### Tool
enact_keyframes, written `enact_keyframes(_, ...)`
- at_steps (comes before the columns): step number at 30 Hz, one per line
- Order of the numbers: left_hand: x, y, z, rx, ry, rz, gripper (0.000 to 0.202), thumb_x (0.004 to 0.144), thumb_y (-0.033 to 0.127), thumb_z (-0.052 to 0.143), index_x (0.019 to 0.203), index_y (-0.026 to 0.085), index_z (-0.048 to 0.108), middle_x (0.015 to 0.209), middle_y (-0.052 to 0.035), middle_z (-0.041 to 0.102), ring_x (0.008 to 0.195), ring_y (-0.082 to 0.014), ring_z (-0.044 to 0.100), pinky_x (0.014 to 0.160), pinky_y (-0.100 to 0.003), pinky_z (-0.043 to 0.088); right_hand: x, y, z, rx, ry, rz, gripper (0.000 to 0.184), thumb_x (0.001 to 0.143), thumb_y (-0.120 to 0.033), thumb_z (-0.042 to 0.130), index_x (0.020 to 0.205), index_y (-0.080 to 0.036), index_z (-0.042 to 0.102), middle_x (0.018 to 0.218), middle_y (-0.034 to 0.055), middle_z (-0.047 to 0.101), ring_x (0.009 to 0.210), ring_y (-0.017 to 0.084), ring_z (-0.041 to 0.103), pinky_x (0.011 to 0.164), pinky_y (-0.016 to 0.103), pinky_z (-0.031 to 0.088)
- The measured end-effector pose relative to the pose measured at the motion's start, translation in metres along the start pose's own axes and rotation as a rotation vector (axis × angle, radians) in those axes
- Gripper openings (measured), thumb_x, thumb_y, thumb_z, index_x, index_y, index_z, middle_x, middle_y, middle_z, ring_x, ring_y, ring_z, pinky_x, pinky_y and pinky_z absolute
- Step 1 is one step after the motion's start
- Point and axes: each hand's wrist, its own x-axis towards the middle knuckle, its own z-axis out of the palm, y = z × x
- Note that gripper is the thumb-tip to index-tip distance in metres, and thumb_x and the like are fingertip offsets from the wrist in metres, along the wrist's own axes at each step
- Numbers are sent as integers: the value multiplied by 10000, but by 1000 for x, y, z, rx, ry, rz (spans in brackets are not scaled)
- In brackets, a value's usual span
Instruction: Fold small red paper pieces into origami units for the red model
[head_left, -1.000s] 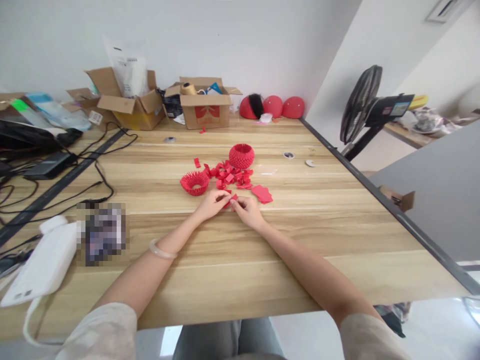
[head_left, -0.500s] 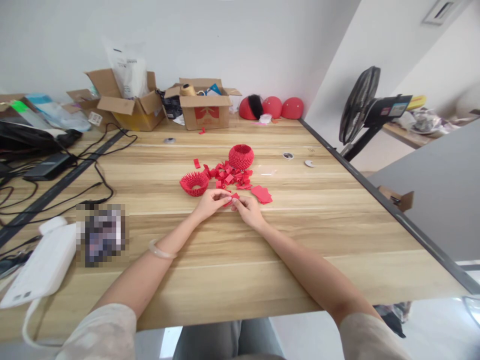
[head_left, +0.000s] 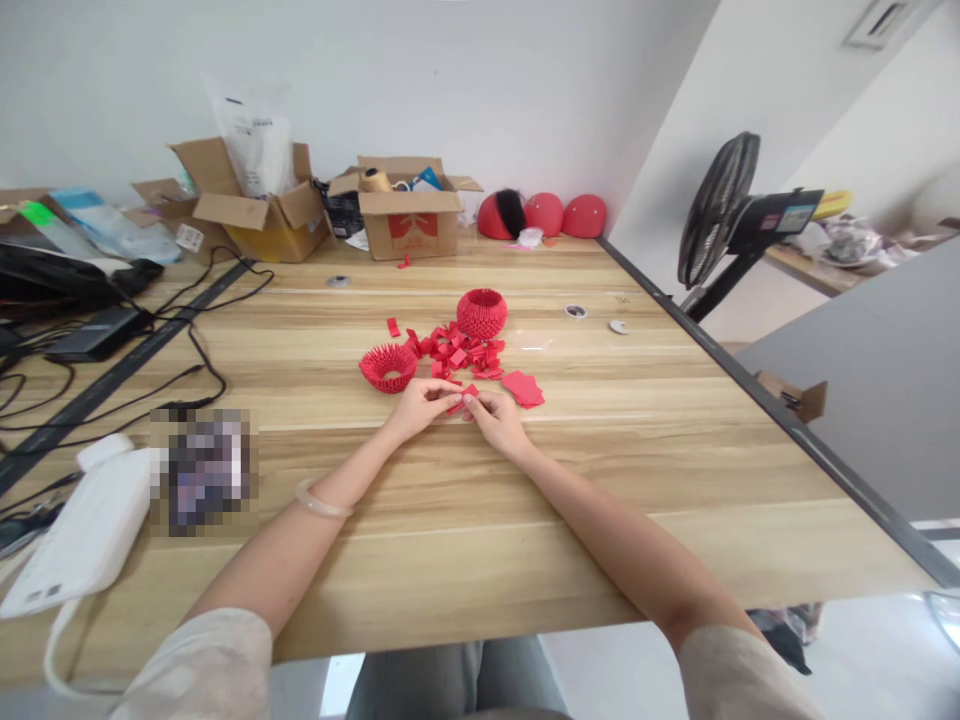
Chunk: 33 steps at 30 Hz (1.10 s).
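Note:
Between them, my left hand (head_left: 423, 407) and my right hand (head_left: 497, 418) pinch a small red paper piece (head_left: 463, 397), held just above the table. Fingertips cover part of it. Just beyond lies a heap of folded red paper pieces (head_left: 458, 355). To the left of the heap sits a low red ring (head_left: 388, 369) with spiky edges, built from folded paper. A rounder red paper bowl (head_left: 481, 314) stands behind the heap. Right of my right hand rests a stack of flat red paper slips (head_left: 523, 388).
Open cardboard boxes (head_left: 411, 228) line the back of the wooden table (head_left: 600, 560), beside red rounded objects (head_left: 564, 215). A white power strip (head_left: 86, 530) and black cables (head_left: 202, 350) occupy the left side. A black fan (head_left: 720, 210) stands at the right.
Almost nothing differs. Both hands keep their pinch on the red paper piece at the same spot, and the view has shifted very slightly.

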Motion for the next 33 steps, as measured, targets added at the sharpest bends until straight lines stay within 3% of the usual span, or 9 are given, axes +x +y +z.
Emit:
enact_keyframes(22,1,0,0,-35,2,-9,358,674,333,695,923,77,714,876,-121,720,796,-207,652,771,-313,493,1,2,1,28,17,7,358,836,-384,479,598,-149,605,574,39,626,516,128,533,546,251,419)
enact_keyframes(33,0,1,0,37,10,-6,347,683,351,686,919,98,719,815,-93,720,742,-187,636,700,-284,483,0,2,1,144,57,63,364,819,-457,491,687,-147,630,591,33,618,549,131,548,571,255,448)
